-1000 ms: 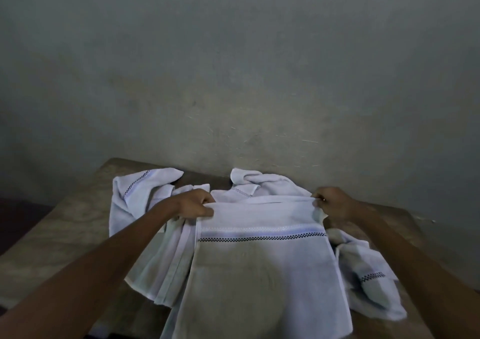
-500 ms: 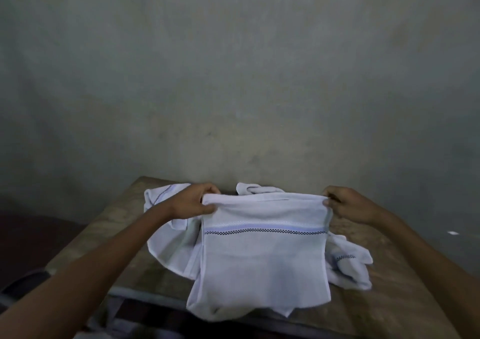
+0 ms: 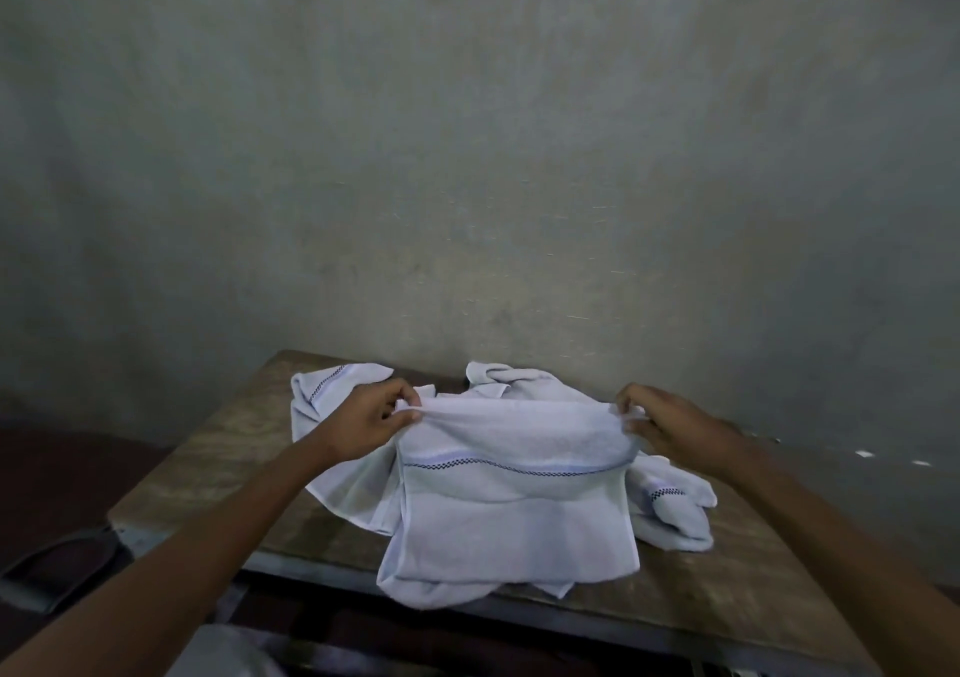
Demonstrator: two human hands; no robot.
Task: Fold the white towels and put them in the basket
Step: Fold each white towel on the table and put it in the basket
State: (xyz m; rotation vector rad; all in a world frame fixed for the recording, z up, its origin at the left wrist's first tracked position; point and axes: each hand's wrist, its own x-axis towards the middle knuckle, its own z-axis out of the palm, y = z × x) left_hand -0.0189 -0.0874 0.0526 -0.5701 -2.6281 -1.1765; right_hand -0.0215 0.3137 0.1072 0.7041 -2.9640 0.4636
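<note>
Pinching one half-folded towel's [image 3: 514, 500] top corners over the bench [image 3: 208, 448], my left hand [image 3: 371, 422] and right hand [image 3: 670, 416] each have a tight grip. Other towels [image 3: 332, 406] lie messy. No basket shows yet.

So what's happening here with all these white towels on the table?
A person is folding laundry by hand. The left hand and right hand each pinch a top corner of a white terry towel with a blue and dark checked stripe, holding it up so its lower part drapes over the near edge of the worn wooden table. More crumpled white towels lie behind it on both sides, one at the right. None of those looks folded yet.
</note>
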